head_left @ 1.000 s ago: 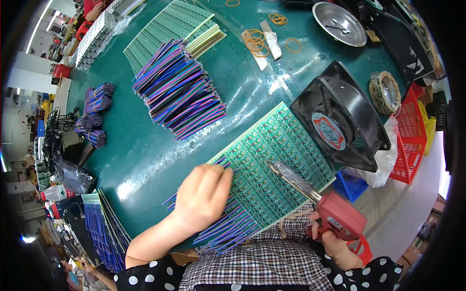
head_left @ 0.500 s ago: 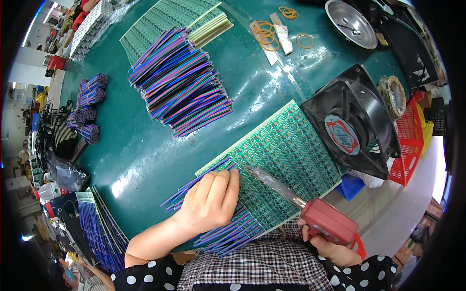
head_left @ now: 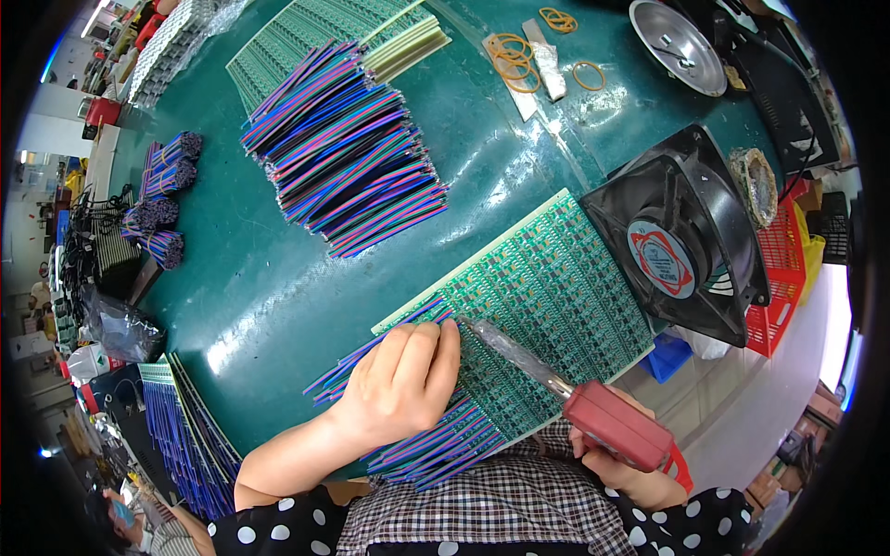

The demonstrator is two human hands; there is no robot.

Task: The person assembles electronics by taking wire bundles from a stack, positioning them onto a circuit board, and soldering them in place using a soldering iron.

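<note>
My left hand (head_left: 397, 382) is closed in a pinch on a thin wire at the left part of a green circuit board panel (head_left: 556, 287). Blue, pink and black wires (head_left: 436, 452) stick out from the panel's near left edge, on both sides of that hand. A red soldering gun (head_left: 616, 424) is gripped in my right hand (head_left: 623, 474). Its long wrapped barrel points left, and the tip reaches the board right beside my left fingertips. Whether the tip touches the wire is too small to tell. My left fingers hide part of the wire.
Loose wires (head_left: 348, 153) lie in a large pile beyond the panel, in front of stacked boards (head_left: 311, 46). A black fan (head_left: 681, 236) stands right of the panel. Rubber bands (head_left: 513, 63), a metal dish (head_left: 677, 46), bundled wires (head_left: 167, 176) and wired boards (head_left: 185, 435) lie around.
The soldering gun has shifted slightly left, bringing its tip closer to my left fingertips. My left hand stays in nearly the same place on the board.
</note>
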